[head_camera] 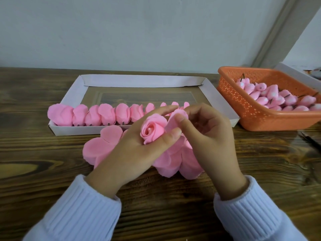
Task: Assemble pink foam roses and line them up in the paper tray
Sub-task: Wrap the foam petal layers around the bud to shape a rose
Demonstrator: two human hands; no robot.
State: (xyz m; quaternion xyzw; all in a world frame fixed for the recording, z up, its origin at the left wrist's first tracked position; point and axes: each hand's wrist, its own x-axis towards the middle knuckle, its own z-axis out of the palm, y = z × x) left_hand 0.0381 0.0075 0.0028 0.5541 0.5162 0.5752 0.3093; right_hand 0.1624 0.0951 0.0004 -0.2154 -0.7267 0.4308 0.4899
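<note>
The right end of the row of roses [107, 114] in the paper tray [135, 80] is hidden behind the left grip [139, 146] and the right grip [208, 136], which also cover much of the pile of foam petals [97, 148] and the base of the held rose [152, 130]. The right edge cuts off the orange basket [243, 108], a white box [291, 70] behind it with blurred contents, and a dark thing [311, 141] on the surface [52, 171], too blurred to name.

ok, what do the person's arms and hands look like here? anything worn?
Both arms wear the same pale bluish-white knit, with ribbed cuffs that end at the wrist: the left sleeve and the right sleeve. The left hand and the right hand are bare, with no gloves, rings, watch or markings in view.
</note>
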